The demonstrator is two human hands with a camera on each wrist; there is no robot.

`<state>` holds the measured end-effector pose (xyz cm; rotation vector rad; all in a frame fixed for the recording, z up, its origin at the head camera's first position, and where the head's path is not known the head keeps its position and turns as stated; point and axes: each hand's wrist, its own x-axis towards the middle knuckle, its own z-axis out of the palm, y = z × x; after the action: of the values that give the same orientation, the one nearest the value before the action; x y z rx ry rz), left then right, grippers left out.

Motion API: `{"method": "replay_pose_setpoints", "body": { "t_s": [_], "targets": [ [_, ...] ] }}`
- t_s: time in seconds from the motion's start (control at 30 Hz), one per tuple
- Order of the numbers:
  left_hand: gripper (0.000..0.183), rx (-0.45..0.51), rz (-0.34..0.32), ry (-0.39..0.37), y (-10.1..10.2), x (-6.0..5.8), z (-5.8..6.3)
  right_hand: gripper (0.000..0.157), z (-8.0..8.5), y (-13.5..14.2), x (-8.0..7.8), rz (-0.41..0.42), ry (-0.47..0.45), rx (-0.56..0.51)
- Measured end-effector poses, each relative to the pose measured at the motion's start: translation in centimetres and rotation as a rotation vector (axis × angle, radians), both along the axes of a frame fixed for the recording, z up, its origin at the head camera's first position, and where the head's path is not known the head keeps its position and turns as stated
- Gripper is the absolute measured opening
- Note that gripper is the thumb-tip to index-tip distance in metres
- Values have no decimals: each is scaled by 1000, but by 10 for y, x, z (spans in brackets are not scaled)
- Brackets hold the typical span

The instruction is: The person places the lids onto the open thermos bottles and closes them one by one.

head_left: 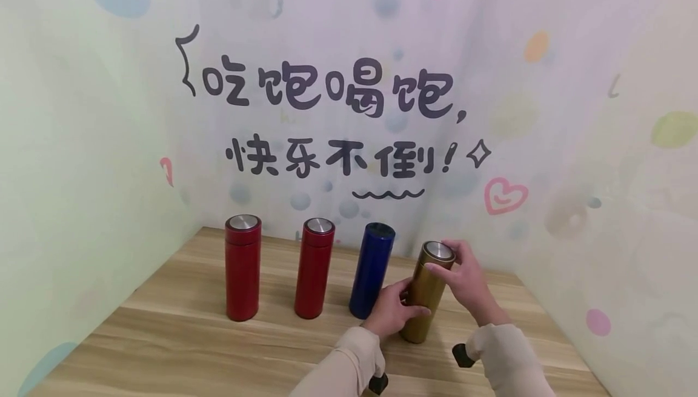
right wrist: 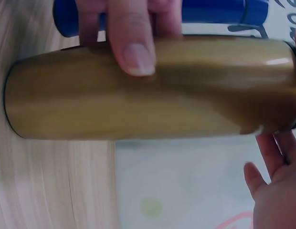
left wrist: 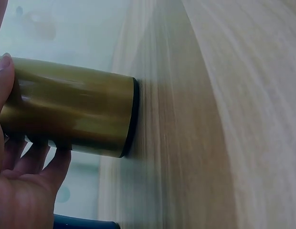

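A gold thermos flask (head_left: 428, 291) with a silver-topped lid stands at the right end of a row of flasks. My left hand (head_left: 388, 311) grips its body around the middle, thumb across the front. Higher up, my right hand (head_left: 469, 282) holds the flask around its lid end, with the thumb on the near side. In the left wrist view the dark base of the gold flask (left wrist: 67, 109) is right at the wooden tabletop. A blue flask (head_left: 372, 270) stands just left of the gold one, close to my left hand.
Two red flasks (head_left: 242, 270) with silver lids stand upright farther left on the wooden table (head_left: 163, 336). A pale wall (head_left: 338, 33) with dark lettering and coloured spots rises behind the row. Side walls (head_left: 627, 251) close in the table left and right.
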<state>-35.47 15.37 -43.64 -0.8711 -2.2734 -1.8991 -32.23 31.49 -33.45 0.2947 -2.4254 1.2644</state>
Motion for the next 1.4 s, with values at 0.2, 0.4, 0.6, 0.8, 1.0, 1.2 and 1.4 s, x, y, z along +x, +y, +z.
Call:
{"method": "replay_pose_setpoints", "body": {
  "t_s": [0.2, 0.4, 0.6, 0.8, 1.0, 1.2, 1.4],
  "targets": [
    [63, -7, 13, 10, -1, 0, -1, 70, -1, -11, 2, -101, 11, 12],
    [65, -16, 21, 13, -1, 1, -1, 71, -3, -14, 2, -159, 30, 28],
    [66, -29, 18, -11, -3, 1, 0, 74, -1, -15, 2, -153, 13, 22],
    [66, -29, -2, -24, -3, 0, -1, 74, 3, -6, 1, -15, -80, 2],
    [66, -16, -1, -4, -2, 1, -2, 68, 3, 8, -3, 145, -117, -40],
    [66, -34, 33, 8, 0, 5, -1, 68, 5, 9, 0, 83, -92, 45],
    [66, -36, 60, 13, 1, 7, -1, 69, 7, 0, 2, -17, -47, 118]
  ]
}}
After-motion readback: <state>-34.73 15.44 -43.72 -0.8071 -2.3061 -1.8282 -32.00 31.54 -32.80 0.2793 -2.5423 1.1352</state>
